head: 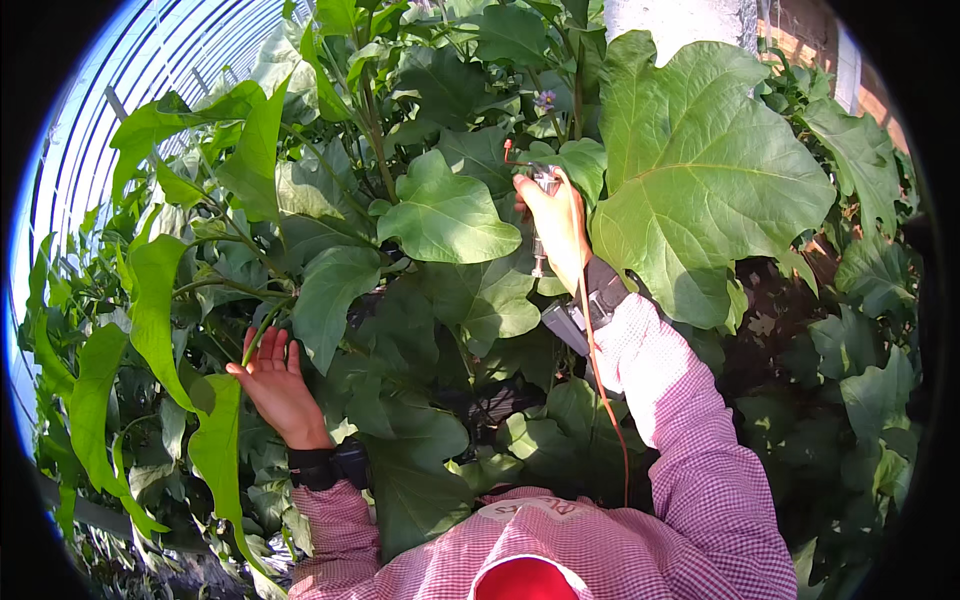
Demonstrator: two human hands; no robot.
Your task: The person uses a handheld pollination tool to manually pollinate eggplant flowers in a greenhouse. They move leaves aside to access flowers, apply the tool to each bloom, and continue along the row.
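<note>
My right hand (pixel 559 225) is closed around a metal hand-held syringe-like tool (pixel 541 180) at the upper middle. A thin orange tube (pixel 600 375) runs from the tool down along my forearm, and a small orange tip (pixel 508 145) sticks out at its front, close to the eggplant leaves. My left hand (pixel 277 382) is at the lower left, palm up with its fingers spread, touching the green stalk (pixel 259 334) of a long, drooping leaf (pixel 217 435). Whether the fingers grip this stalk cannot be told. Both wrists wear black straps with devices.
Dense eggplant plants surround both hands. A very large leaf (pixel 697 172) spreads right of my right hand, and a broad leaf (pixel 450 214) lies to its left. A purple flower (pixel 546 100) shows above. A white post (pixel 682 26) stands at the top, and greenhouse ribs (pixel 172 45) curve upper left.
</note>
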